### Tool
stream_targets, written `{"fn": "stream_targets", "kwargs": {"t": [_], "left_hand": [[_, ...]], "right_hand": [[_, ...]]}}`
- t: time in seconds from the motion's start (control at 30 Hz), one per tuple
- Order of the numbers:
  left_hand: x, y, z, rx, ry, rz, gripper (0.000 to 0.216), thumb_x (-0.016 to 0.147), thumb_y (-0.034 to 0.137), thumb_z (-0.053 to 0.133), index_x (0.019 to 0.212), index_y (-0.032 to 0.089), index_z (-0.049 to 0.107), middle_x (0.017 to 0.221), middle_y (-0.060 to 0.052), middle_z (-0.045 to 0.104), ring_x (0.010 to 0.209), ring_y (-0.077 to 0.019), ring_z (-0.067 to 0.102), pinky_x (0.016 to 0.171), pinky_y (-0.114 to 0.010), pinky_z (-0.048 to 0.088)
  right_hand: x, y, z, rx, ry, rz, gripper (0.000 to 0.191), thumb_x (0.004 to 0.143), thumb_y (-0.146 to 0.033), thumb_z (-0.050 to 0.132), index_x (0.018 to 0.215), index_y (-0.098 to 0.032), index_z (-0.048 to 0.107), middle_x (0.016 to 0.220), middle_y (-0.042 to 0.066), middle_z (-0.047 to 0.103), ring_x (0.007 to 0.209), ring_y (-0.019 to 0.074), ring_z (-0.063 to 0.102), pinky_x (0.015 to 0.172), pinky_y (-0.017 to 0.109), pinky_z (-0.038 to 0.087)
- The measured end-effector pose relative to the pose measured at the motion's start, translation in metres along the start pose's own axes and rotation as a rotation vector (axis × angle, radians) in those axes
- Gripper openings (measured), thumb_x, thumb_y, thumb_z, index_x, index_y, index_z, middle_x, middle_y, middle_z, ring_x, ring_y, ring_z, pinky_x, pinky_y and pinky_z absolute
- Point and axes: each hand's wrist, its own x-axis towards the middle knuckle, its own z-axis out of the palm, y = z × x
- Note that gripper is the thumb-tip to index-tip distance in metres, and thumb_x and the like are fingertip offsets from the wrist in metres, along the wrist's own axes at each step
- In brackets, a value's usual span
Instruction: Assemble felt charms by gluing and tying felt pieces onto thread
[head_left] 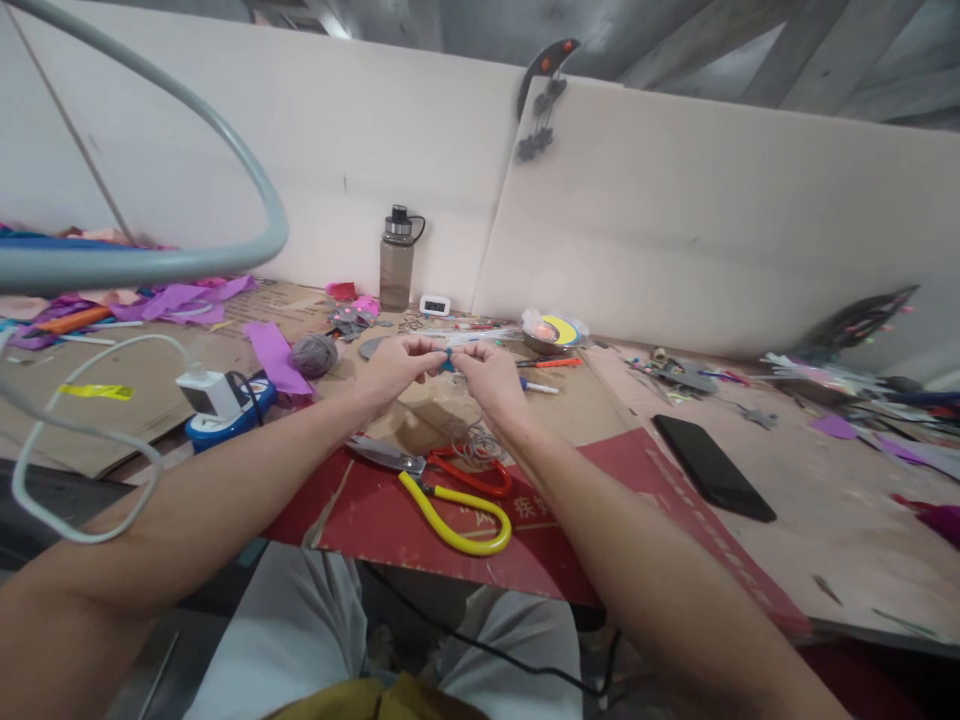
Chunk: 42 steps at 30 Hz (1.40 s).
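My left hand [409, 362] and my right hand [484, 372] meet in the middle of the view, above the cardboard. Both are closed in a pinch on a small blue piece [448, 360], mostly covered by the fingertips, so its kind does not show. Below the hands lie scissors with yellow handles [457, 540]. Red-handled scissors [480, 478] rest just behind them, beside a tangle of thin grey wire [480, 443]. A white-and-blue pen-like stick [541, 387] and an orange-handled tool [555, 362] are right of my right hand.
A water bottle [396, 262] and a small digital clock [435, 305] stand by the white partition [337, 150]. Grey yarn [314, 356], a blue power strip [229, 415] with a white charger, and purple fabric [274, 355] lie left. A phone [712, 467] lies right.
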Motion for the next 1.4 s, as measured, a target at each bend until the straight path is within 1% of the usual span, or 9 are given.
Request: {"fn": "stream_targets", "kwargs": {"t": [0.3,0.47,0.6,0.7,0.8,0.93,1.1,1.3,1.4], "left_hand": [[-0.002,-0.006,0.006,-0.008,0.059,0.037,0.011,0.069,0.027,0.064,0.07,0.016,0.064,0.058,0.003,0.052,0.052,-0.0087,0.042,0.051,-0.024,0.031],[-0.002,-0.007,0.007,0.038,0.089,0.038,0.013,0.07,0.028,0.064,0.065,0.016,0.061,0.056,0.003,0.05,0.052,-0.0091,0.042,0.05,-0.024,0.03],[-0.001,-0.005,0.008,-0.129,0.006,0.009,0.018,0.07,0.033,0.069,0.073,0.015,0.065,0.061,0.002,0.054,0.054,-0.0083,0.045,0.054,-0.023,0.034],[-0.001,-0.002,0.008,-0.254,-0.008,-0.041,0.021,0.066,0.031,0.074,0.075,0.014,0.066,0.065,0.002,0.056,0.055,-0.0075,0.046,0.055,-0.023,0.036],[-0.001,0.0,0.009,-0.349,-0.019,-0.081,0.021,0.063,0.027,0.077,0.074,0.012,0.066,0.068,0.001,0.057,0.056,-0.0068,0.047,0.056,-0.023,0.037],[-0.002,0.0,0.009,-0.42,-0.067,-0.097,0.019,0.063,0.024,0.077,0.074,0.014,0.065,0.063,0.003,0.055,0.055,-0.0064,0.047,0.056,-0.022,0.037],[-0.002,-0.001,0.01,-0.363,0.019,-0.108,0.02,0.064,0.027,0.076,0.068,0.013,0.062,0.061,0.003,0.054,0.052,-0.0063,0.046,0.053,-0.022,0.037],[0.004,-0.004,0.004,-0.334,0.116,-0.085,0.018,0.065,0.025,0.072,0.066,0.014,0.059,0.06,0.003,0.052,0.05,-0.0051,0.044,0.049,-0.02,0.035],[0.01,-0.005,-0.004,-0.314,0.188,-0.084,0.017,0.067,0.025,0.07,0.066,0.015,0.056,0.056,0.004,0.05,0.048,-0.0052,0.043,0.043,-0.018,0.03]], "right_hand": [[-0.006,0.003,0.005,0.018,-0.019,-0.013,0.015,0.066,-0.032,0.058,0.068,-0.017,0.06,0.059,-0.005,0.053,0.053,0.008,0.039,0.054,0.022,0.033],[-0.008,0.001,0.007,0.041,0.003,-0.019,0.013,0.065,-0.03,0.058,0.066,-0.017,0.059,0.058,-0.006,0.052,0.054,0.0078,0.04,0.055,0.022,0.033],[-0.008,-0.002,0.007,0.186,0.021,0.068,0.014,0.064,-0.032,0.058,0.063,-0.018,0.054,0.051,-0.009,0.042,0.047,0.0057,0.03,0.048,0.022,0.026],[-0.009,-0.003,0.006,0.256,0.015,0.103,0.017,0.062,-0.033,0.06,0.062,-0.019,0.052,0.048,-0.01,0.037,0.043,0.0047,0.025,0.045,0.022,0.021],[-0.009,-0.005,0.006,0.28,0.009,0.149,0.018,0.062,-0.034,0.061,0.062,-0.019,0.05,0.046,-0.011,0.035,0.041,0.0048,0.023,0.042,0.023,0.016],[-0.009,-0.006,0.005,0.261,0.033,0.173,0.017,0.062,-0.033,0.06,0.062,-0.02,0.05,0.045,-0.011,0.032,0.041,0.005,0.022,0.042,0.023,0.016],[-0.009,-0.002,0.006,0.23,0.003,0.103,0.019,0.063,-0.035,0.062,0.065,-0.019,0.053,0.05,-0.01,0.04,0.043,0.0046,0.025,0.044,0.023,0.02],[-0.008,-0.002,0.006,0.207,-0.11,0.134,0.021,0.064,-0.032,0.063,0.08,-0.019,0.057,0.054,-0.01,0.04,0.044,0.0056,0.03,0.044,0.021,0.023],[-0.007,0.001,0.005,0.161,-0.144,0.125,0.021,0.068,-0.033,0.062,0.084,-0.02,0.056,0.056,-0.01,0.04,0.044,0.0057,0.031,0.044,0.021,0.023]]}}
